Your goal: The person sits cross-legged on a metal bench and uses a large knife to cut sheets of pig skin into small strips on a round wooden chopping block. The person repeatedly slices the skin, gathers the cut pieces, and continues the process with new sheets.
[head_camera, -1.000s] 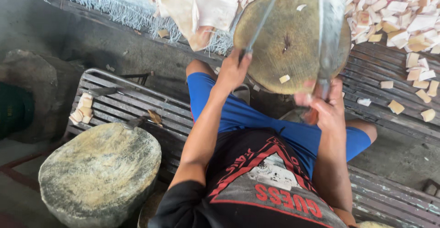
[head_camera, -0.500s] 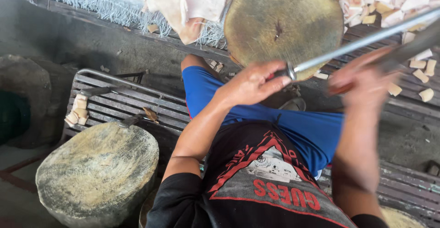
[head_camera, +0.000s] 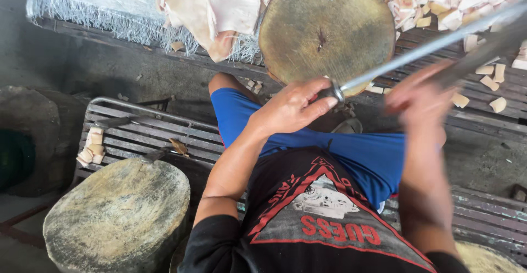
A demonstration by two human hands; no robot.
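- Left hand [head_camera: 293, 107] clamps its fingers on the handle of a sharpening steel [head_camera: 433, 45]; the rod runs up-right over the round chopping block [head_camera: 326, 28].
- Right hand [head_camera: 420, 94] is motion-blurred, seemingly closed on a dark blade [head_camera: 483, 50] crossing the steel; exact grip I cannot tell.
- Done: heap of cut pale pieces [head_camera: 439, 4] behind the block. Left: whole slabs [head_camera: 219, 9] uncut; block bare.
- Blade edge and tip are smeared and cut off at the frame.
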